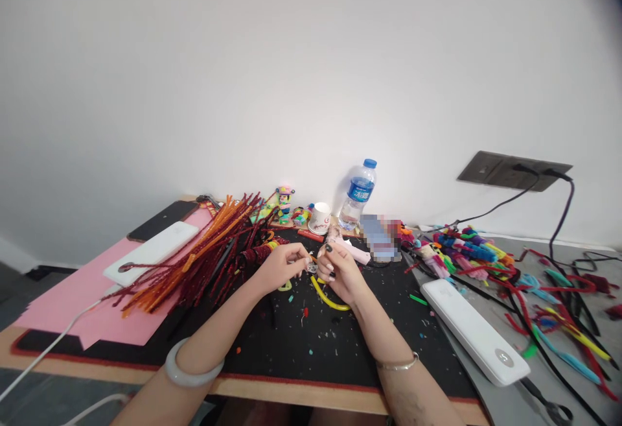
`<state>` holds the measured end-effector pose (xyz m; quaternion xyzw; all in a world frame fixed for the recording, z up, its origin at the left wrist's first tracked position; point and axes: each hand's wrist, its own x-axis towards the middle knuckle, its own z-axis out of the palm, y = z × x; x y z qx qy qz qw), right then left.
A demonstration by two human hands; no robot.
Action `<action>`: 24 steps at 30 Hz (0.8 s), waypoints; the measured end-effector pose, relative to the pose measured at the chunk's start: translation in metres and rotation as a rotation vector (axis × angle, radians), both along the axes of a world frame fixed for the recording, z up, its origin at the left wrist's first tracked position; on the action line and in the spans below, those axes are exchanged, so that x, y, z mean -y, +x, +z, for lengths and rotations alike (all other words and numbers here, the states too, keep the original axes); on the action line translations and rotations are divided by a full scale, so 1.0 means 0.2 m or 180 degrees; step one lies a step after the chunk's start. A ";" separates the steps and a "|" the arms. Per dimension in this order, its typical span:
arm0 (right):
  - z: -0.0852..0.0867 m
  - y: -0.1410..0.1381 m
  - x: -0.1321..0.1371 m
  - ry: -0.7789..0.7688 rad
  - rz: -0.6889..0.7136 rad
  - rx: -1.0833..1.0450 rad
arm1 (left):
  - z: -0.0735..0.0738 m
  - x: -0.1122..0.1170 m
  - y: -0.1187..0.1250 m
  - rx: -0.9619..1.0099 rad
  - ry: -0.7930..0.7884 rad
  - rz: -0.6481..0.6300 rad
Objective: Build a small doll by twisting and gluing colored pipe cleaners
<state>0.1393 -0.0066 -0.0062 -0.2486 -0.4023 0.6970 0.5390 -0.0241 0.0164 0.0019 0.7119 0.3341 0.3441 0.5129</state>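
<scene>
Above the black mat (291, 342), my left hand (282, 268) is closed in a pinch, thumb against fingertips. Facing it, my right hand (344, 275) is closed too, its thumb pressed on the curled fingers. The two sets of fingertips are a short gap apart. A thin orange bit shows between them, too small to name, and whatever either hand pinches is hidden. Just under my right hand curves a yellow strip (326, 299), partly covered by it. Beyond my left hand lies a large bundle of dark red and orange pipe cleaners (204, 264).
A water bottle (358, 196) and a paper cup (319, 217) stand near the wall, by a small colourful figure (284, 204). White power banks lie left (150, 252) and right (473, 329). Pink sheets (97, 296) extend left; coloured pipe-cleaner pieces (466, 251) pile up right.
</scene>
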 end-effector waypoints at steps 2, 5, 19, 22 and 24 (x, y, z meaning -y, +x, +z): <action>0.00 0.01 -0.01 -0.0031 0.0055 -0.0101 | 0.01 0.00 0.00 0.0100 -0.0022 0.0054; 0.00 0.02 -0.02 -0.0014 0.0173 -0.0247 | 0.01 0.01 -0.01 0.0036 0.0083 0.0202; 0.01 -0.02 -0.03 -0.0065 0.0473 -0.0080 | 0.00 0.02 0.02 0.1640 -0.2028 -0.0424; 0.02 -0.03 -0.02 -0.0116 0.0542 -0.0089 | -0.01 0.00 0.02 0.1792 -0.2175 -0.0279; 0.04 -0.02 -0.02 -0.0229 0.0539 -0.0163 | 0.00 -0.01 0.02 0.1804 -0.1991 -0.0048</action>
